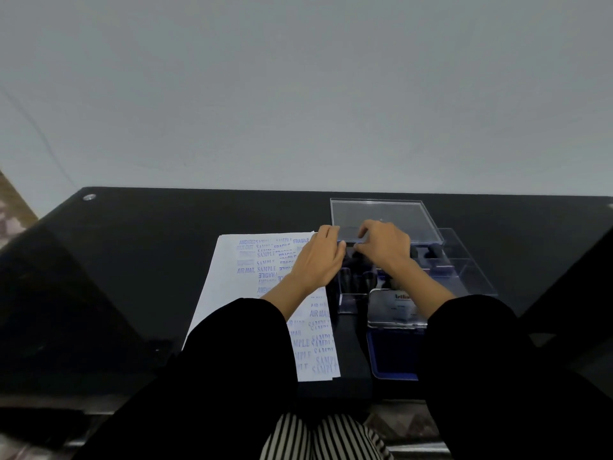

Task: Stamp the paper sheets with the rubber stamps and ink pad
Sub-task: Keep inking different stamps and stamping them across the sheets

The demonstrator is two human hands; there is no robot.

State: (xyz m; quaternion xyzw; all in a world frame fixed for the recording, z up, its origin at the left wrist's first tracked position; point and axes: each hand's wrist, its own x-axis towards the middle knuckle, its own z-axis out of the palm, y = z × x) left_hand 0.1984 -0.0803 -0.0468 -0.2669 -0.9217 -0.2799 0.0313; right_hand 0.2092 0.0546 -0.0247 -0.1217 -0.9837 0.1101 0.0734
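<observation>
Both hands are brought together at the near edge of the clear lid (391, 214) of the stamp box (471, 277). The lid is seen tilted up over the back of the box. On the right hand (386, 244) the grip appears to be closed on that edge, pinched between forefinger and thumb. The left hand (315, 260) is laid against the lid's left corner with its fingers fairly straight. Whether its grip is closed on the edge or only steadies it cannot be told.

Two hands are probably used because the lid is wide and light, so it is kept level at both ends. The rubber stamps (434, 250) are stood upright in the compartments beneath, where they can be reached once the lid is clear.

The paper sheet (225, 283) is laid on the table (149, 260) just left of the box, partly under the left forearm. It is already crowded with blue impressions. The ink pad (391, 360) is left open in front of the box, its own cover (388, 310) folded back. It is placed near the right hand, likely for a short inking stroke.
</observation>
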